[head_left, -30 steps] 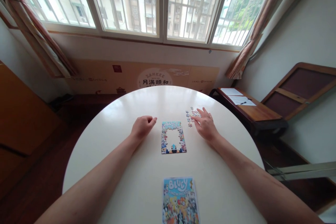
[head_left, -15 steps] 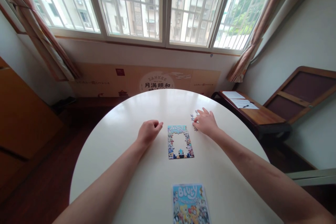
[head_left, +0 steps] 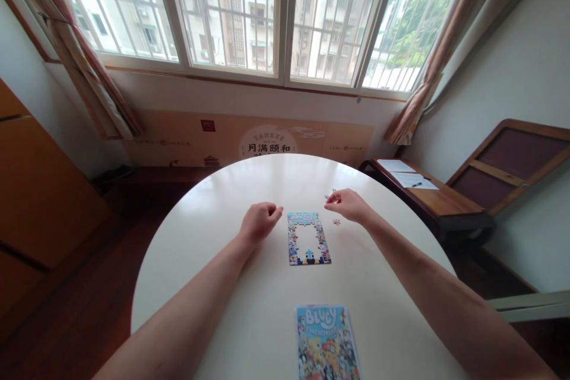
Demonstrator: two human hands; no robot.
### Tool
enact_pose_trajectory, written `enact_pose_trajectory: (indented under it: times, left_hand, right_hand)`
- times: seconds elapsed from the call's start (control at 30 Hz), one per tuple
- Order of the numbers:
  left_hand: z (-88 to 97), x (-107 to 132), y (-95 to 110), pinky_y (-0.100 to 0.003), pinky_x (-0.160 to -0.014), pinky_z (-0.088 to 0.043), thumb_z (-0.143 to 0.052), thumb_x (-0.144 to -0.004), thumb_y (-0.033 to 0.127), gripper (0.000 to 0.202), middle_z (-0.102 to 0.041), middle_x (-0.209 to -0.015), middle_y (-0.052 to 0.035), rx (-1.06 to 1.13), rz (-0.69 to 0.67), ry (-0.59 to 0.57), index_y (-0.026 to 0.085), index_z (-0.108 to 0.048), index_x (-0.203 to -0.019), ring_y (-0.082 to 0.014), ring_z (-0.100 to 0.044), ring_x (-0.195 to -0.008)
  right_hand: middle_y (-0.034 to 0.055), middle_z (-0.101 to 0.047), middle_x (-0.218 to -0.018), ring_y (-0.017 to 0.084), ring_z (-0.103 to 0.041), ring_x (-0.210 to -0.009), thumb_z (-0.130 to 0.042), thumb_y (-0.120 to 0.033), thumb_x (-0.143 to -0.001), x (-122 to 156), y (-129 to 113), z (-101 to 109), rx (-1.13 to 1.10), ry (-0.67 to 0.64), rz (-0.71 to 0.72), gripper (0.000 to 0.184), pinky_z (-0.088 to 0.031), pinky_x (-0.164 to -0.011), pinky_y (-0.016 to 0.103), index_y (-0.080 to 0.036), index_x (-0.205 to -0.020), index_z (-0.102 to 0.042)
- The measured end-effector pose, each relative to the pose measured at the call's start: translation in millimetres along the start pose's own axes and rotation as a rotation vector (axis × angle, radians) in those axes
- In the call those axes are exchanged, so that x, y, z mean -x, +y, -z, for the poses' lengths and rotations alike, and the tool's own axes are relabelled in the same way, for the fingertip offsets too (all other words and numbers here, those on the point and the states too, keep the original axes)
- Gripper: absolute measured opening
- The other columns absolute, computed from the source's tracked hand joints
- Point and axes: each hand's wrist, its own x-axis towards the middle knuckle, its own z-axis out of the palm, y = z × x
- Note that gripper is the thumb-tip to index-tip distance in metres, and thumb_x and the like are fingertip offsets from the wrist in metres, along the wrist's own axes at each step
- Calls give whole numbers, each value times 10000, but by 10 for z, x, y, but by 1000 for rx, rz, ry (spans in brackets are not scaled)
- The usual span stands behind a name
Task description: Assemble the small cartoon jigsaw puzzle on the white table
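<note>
A small jigsaw puzzle (head_left: 308,238) lies in the middle of the round white table (head_left: 231,202), its border filled and its centre bare. My left hand (head_left: 259,221) rests on the table just left of it, curled into a loose fist with nothing seen in it. My right hand (head_left: 350,205) hovers just right of the puzzle's top corner, fingers pinched together on a small puzzle piece. A few loose puzzle pieces (head_left: 336,222) lie by that hand, partly hidden under it.
A picture card with the "Bluey" print (head_left: 326,341) lies at the table's near edge. A wooden side table with papers and a pen (head_left: 407,181) stands to the right. Windows and curtains run along the far wall.
My right hand was lying spread over the loose pieces; it has now lifted and pinched closed, shifted slightly toward the puzzle. My left hand stays fisted. The camera view has shifted a little.
</note>
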Motion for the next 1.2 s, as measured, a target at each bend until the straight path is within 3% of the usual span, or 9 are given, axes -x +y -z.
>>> enact_pose_trajectory:
  times: [0.17, 0.27, 0.4, 0.63, 0.93, 1.2]
  left_hand:
    - [0, 41, 116, -283, -585, -256, -492, -893, 387, 446, -375, -551, 24, -22, -194, -34, 193, -310, -535, -116, -339, -542]
    - [8, 74, 201, -264, -559, -254, -516, -901, 362, 441, -412, -567, 26, -5, -314, -112, 182, -349, -534, -101, -354, -530]
    - [43, 118, 311, -247, -539, -265, -573, -874, 331, 400, -453, -579, 25, -6, -393, -210, 173, -420, -539, -93, -378, -530]
    - [85, 145, 376, -251, -532, -253, -640, -826, 299, 381, -449, -568, 35, -102, -475, -350, 167, -430, -537, -90, -363, -533]
    - [48, 156, 362, -256, -543, -259, -670, -802, 275, 369, -446, -566, 39, -131, -476, -420, 165, -436, -538, -94, -365, -547]
    - [29, 155, 336, -256, -544, -249, -683, -794, 294, 339, -463, -573, 34, -149, -448, -458, 165, -492, -546, -96, -363, -553]
  right_hand:
    - [59, -742, -793, 164, -682, -645, -670, -377, -832, 281, -100, -93, -458, 2, 110, 226, -537, -570, 262, -159, -853, -726]
    - [57, -725, -742, 163, -671, -607, -705, -375, -791, 442, -204, -260, -641, -156, 83, 240, -477, -447, 223, -155, -882, -734]
    - [63, -725, -761, 192, -693, -696, -704, -341, -758, 548, -285, -453, -760, -298, 62, 259, -492, -428, 219, -156, -930, -759]
    - [29, -708, -667, 145, -626, -527, -687, -285, -743, 570, -242, -521, -770, -344, 15, 264, -522, -452, 255, -157, -964, -753]
    - [33, -764, -806, 163, -668, -664, -709, -265, -747, 591, -286, -550, -595, -202, 165, 130, -503, -587, 266, -193, -840, -766]
    - [19, -776, -827, 192, -701, -799, -674, -214, -748, 574, -245, -590, -561, -197, 201, 121, -516, -744, 308, -207, -825, -767]
